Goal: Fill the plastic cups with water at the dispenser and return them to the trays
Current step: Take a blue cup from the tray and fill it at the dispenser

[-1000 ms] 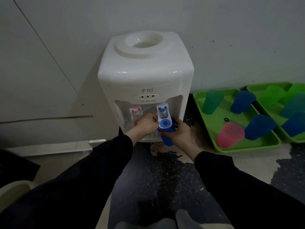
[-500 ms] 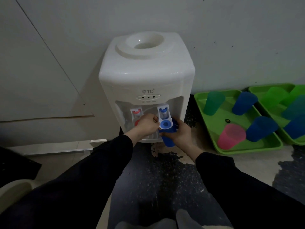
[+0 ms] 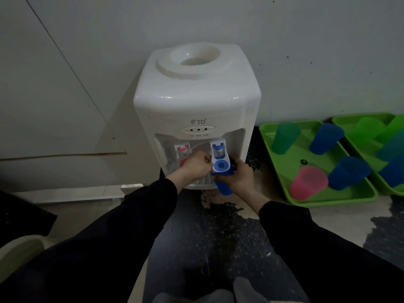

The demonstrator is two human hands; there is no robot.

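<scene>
A white water dispenser (image 3: 196, 101) stands on the floor against the wall. My right hand (image 3: 240, 176) grips a blue plastic cup (image 3: 223, 187) under the blue tap (image 3: 219, 159); the cup's mouth is hidden behind the tap lever. My left hand (image 3: 195, 166) has its fingers curled at the left edge of that blue tap lever, covering part of the red tap (image 3: 183, 150). To the right, a green tray (image 3: 282, 169) carries a green, a pink and two blue cups (image 3: 347, 172). No water stream is visible.
A second green tray (image 3: 347, 122) with several green and blue cups lies at the far right edge. The floor in front of the dispenser is dark and speckled, with worn pale patches. A pale panel wall stands on the left.
Both hands stay at the blue tap with the cup under it. The view has shifted slightly; nothing else has moved.
</scene>
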